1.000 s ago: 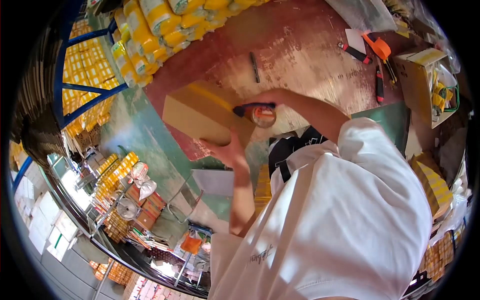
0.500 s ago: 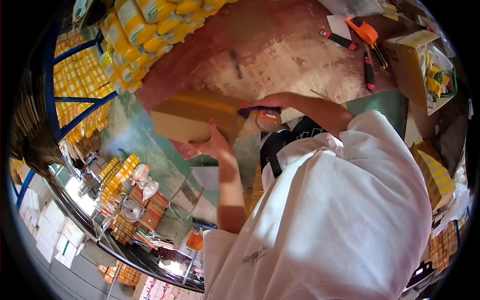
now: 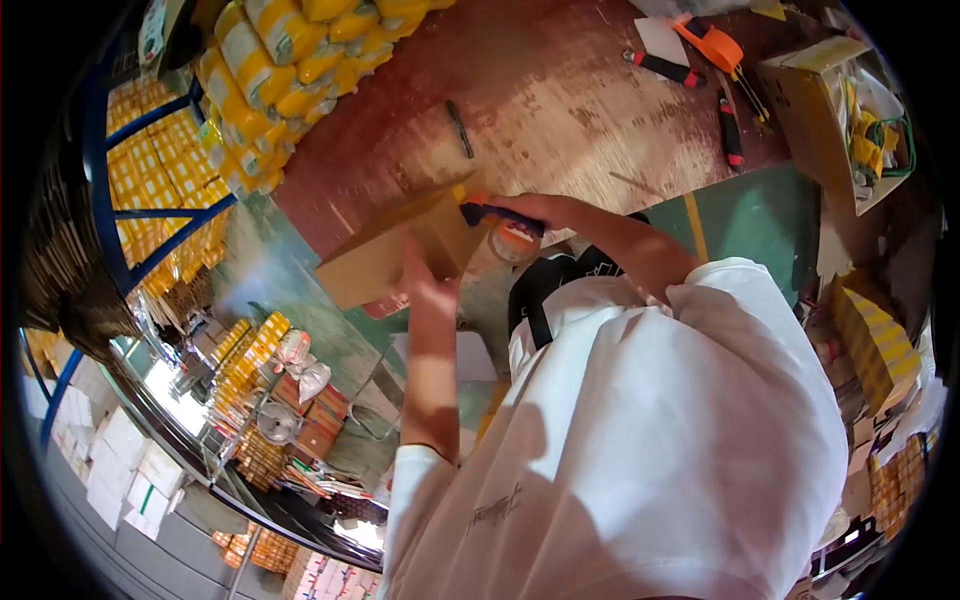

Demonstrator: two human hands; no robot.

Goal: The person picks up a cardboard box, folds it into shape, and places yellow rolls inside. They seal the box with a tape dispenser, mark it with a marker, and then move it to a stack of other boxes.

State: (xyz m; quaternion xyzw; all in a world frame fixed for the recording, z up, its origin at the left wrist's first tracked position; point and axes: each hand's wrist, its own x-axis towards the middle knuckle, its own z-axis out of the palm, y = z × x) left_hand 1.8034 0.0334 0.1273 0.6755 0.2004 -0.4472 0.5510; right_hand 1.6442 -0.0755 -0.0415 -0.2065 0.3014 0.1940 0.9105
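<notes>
Whereas half a sec ago the cardboard box (image 3: 385,255) lay nearly flat on the worn red-brown table (image 3: 560,100), it now stands tipped up, far side lifted, at the table's near-left corner. The left hand (image 3: 428,282) has moved up w/ it: fingers open and spread, palm pressed flat against the box's near face, bracing it. The right hand (image 3: 535,208) has stayed at the box's right end, fingers closed round the blue handle of the tape dispenser (image 3: 505,232), whose roll sits against the box's right corner. Judging by that, the strip along the top looks run to its end and the taping is turning over the edge onto the side. Whether the tape is cut can't be told. Rest of the table is as before: black marker (image 3: 459,128) just beyond the box, red-handled pliers (image 3: 660,68) and a 2nd red-handled tool (image 3: 732,130) far right, orange dispenser (image 3: 715,45) beside them, open carton (image 3: 815,100) at the right edge, yellow packs (image 3: 270,80) stacked far left.
</notes>
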